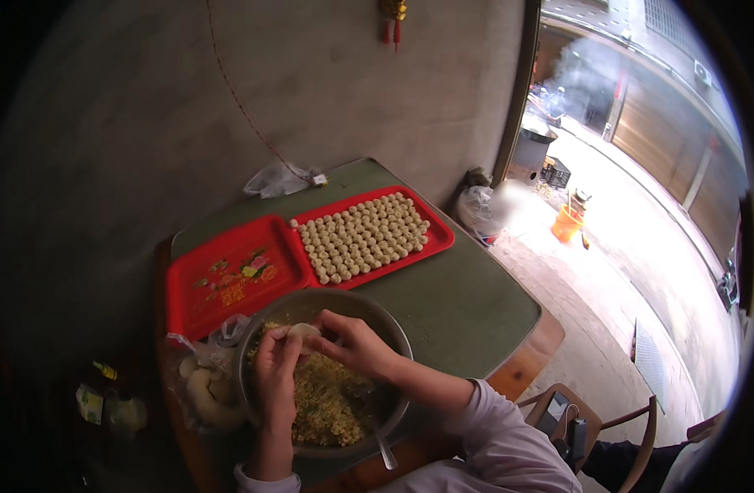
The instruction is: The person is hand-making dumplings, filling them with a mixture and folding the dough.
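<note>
L hand (278,355) & R hand (351,343) both pinch thin rd pale dough wrapper (305,330) btwn fingers, above lg rd silver metal bowl (379,319) w/ crumbly yellow-green filling (332,411) & metal spoon (386,452); beyond bowl, red rect plastic tray (439,236) w/ rows of sm pale dough balls (365,238), beside flowered red plastic tray (270,237); clear plastic bag (229,330) w/ pale dough (203,390) L of bowl

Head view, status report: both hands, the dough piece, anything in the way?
Left hand and right hand pinching pale dough piece. Held over filling in metal bowl. Spoon in bowl, handle over near rim; no obstruction visible.
</note>
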`<state>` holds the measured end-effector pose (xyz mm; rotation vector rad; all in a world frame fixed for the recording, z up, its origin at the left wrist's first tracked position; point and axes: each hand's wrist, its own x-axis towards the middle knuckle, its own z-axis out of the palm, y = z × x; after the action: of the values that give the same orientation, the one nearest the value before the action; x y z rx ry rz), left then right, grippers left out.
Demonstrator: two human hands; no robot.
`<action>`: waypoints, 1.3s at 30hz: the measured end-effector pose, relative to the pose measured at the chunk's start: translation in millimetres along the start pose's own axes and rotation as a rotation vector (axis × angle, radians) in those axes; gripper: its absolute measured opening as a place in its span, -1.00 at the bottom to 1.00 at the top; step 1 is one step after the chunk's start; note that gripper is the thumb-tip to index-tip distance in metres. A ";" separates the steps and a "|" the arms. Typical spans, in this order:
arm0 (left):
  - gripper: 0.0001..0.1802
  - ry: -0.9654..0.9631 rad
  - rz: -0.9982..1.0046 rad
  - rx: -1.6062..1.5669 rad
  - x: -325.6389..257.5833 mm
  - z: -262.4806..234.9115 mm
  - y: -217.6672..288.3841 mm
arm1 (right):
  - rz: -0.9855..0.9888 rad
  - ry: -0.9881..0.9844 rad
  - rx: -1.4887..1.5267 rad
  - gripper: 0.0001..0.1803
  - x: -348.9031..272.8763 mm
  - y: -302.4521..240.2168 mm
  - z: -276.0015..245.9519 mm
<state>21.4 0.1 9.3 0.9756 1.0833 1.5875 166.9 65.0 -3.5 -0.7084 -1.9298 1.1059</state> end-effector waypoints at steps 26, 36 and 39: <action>-0.87 -0.058 0.040 0.060 -0.1 -9.5 -10.2 | 0.003 0.048 -0.009 -0.80 -1.3 -4.3 0.2; -0.82 -0.022 0.039 0.017 0.7 -4.9 -1.0 | -0.012 0.043 -0.041 -0.77 0.8 -4.7 1.0; -0.85 -0.030 0.051 0.006 0.7 -10.7 -6.0 | -0.040 0.020 -0.066 -0.78 1.0 -11.2 1.3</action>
<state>12.7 -0.3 0.5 1.0353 1.0510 1.6061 164.4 60.0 6.4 -0.7108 -1.9622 1.0111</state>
